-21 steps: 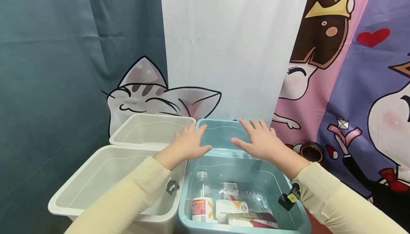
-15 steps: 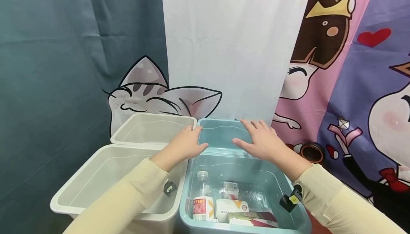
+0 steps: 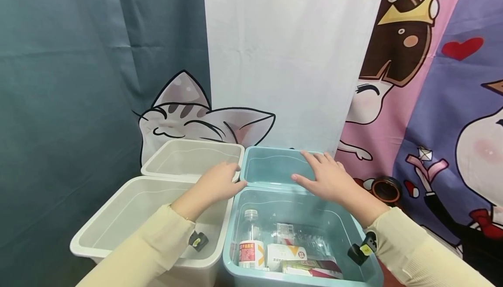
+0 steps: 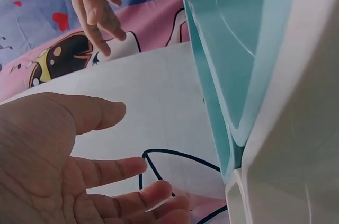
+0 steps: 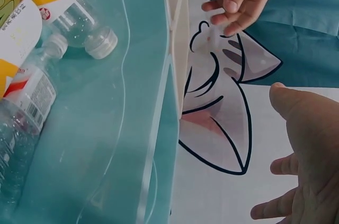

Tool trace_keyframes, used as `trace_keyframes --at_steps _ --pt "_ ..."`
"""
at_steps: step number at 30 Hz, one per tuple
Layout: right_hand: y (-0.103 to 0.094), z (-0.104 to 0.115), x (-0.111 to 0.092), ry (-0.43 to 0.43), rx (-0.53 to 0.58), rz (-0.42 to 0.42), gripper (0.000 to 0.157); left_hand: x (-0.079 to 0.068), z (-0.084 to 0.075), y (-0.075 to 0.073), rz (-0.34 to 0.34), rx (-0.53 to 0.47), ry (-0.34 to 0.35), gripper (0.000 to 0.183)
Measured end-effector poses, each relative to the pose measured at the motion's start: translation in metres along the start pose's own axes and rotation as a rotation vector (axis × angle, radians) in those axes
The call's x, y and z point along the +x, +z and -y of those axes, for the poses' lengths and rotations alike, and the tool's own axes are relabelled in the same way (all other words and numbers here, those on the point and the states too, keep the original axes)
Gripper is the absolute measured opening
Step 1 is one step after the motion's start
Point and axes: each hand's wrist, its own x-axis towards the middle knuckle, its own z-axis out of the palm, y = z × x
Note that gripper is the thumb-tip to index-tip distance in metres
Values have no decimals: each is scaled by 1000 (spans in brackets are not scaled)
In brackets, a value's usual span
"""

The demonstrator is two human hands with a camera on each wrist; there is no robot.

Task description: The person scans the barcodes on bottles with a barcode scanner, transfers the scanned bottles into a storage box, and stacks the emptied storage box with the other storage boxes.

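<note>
My left hand (image 3: 212, 187) hovers above the inner edge of the pale grey bin (image 3: 122, 208), its fingers loosely bent and nothing in them. Over the blue bin (image 3: 302, 208), near its back part, my right hand (image 3: 328, 178) is held up with spread fingers, holding nothing. Inside the blue bin a clear bottle (image 3: 251, 247) with a red, white and orange label leans at the left. Other clear bottles (image 5: 32, 94) lie there too, along with a green and maroon item (image 3: 312, 268). Both wrist views show bare palms and no grasped object.
Behind the front bins stand a smaller grey bin (image 3: 188, 158) and a smaller blue bin (image 3: 275, 164). A printed curtain (image 3: 283, 60) hangs close behind them. A dark round object (image 3: 387, 191) is at the right. Small cameras (image 3: 359, 254) are strapped at the wrists.
My left hand has drawn back toward the left and slightly down, its fingers bending more. The right hand has shifted slightly right and down in view. The bins' contents look unchanged.
</note>
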Motion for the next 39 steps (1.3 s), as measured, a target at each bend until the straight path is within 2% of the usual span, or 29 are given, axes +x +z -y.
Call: trace_keyframes --at_steps 4,12,22,32,39 --pt "2 -1 -2 1 -1 2 88 -11 -2 1 8 6 -10 41" --pt "3 -4 -4 -1 1 2 85 -47 -19 0 26 -36 -57 48" --pt "8 -5 -4 -9 8 23 88 -81 -18 21 -32 -60 -2 56" --pt "12 -6 -5 -5 33 26 86 -109 -15 42 -81 35 81 69" --pt "13 -6 -7 9 31 26 85 -121 -11 55 -133 80 86 78"
